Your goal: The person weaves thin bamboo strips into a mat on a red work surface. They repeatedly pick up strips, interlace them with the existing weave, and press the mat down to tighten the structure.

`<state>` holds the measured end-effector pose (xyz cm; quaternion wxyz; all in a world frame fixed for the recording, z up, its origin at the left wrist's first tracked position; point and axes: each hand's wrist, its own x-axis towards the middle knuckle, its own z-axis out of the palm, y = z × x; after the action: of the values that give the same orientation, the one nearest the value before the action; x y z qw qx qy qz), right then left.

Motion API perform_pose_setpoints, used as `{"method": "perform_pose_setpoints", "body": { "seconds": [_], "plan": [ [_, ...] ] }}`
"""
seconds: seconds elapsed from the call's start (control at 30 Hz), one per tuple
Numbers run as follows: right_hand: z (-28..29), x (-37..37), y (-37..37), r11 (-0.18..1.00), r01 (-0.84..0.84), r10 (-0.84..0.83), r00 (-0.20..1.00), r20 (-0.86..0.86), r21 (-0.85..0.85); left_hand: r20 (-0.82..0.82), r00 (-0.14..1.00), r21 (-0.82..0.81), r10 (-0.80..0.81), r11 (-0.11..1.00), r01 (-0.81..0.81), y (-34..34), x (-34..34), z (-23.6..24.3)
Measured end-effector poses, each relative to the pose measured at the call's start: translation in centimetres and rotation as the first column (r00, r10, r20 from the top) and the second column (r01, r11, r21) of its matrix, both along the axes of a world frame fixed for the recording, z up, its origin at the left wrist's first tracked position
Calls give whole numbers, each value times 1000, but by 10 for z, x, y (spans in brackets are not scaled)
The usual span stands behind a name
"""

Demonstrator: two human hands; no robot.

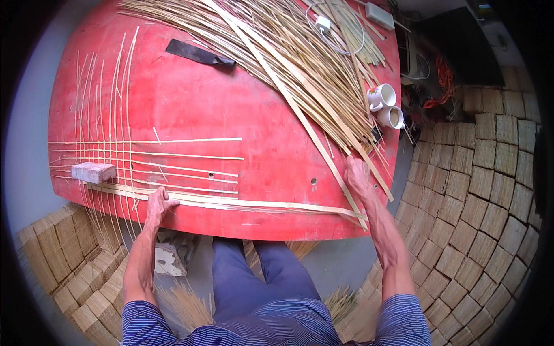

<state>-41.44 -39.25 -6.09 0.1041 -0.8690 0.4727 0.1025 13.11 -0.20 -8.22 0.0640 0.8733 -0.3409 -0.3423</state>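
A lattice of thin pale strips (109, 149) lies on the left of the red board, with a pale brick (93, 172) resting on it. Along the near edge runs a flat pale band of strips (265, 206). My left hand (161, 203) has its fingers curled onto that band, right of the brick. My right hand (358, 176) is closed at the near end of a long bundle of loose strips (306, 86) at the upper right; exactly which strips it holds is partly hidden. A wider long strip slants down beside it to the band's right end.
The red board (242, 115) also bears a dark flat piece (196, 53), two mugs (381, 97) and white adapters with cables (378, 16). Stacked woven blocks (479, 213) stand right and lower left on the floor. Tangled orange cord (441, 81) lies beyond the right edge.
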Motion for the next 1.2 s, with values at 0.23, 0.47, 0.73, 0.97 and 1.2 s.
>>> {"method": "perform_pose_setpoints", "body": {
  "seconds": [0.23, 0.47, 0.73, 0.97, 1.2],
  "plan": [
    [2, -14, 18, 951, 151, -216, 949, 231, 269, 14, 1000, 63, 5, 998, -6, 5, 4, -9],
    [-28, 10, 5, 995, 99, -105, 933, 345, 34, -5, 999, 60, 34, 998, -33, 5, 5, -5],
    [-24, 27, 6, 959, 175, -177, 984, 7, -224, -9, 998, 21, 57, 998, -57, 9, 5, -2],
    [-37, 62, 13, 978, 177, -154, 969, 193, -108, -5, 1000, 27, 24, 999, -24, 2, 4, -1],
    [-36, 43, 3, 989, 113, -133, 963, 236, 99, -13, 999, 50, 43, 998, -42, 2, 2, -1]
  ]
}}
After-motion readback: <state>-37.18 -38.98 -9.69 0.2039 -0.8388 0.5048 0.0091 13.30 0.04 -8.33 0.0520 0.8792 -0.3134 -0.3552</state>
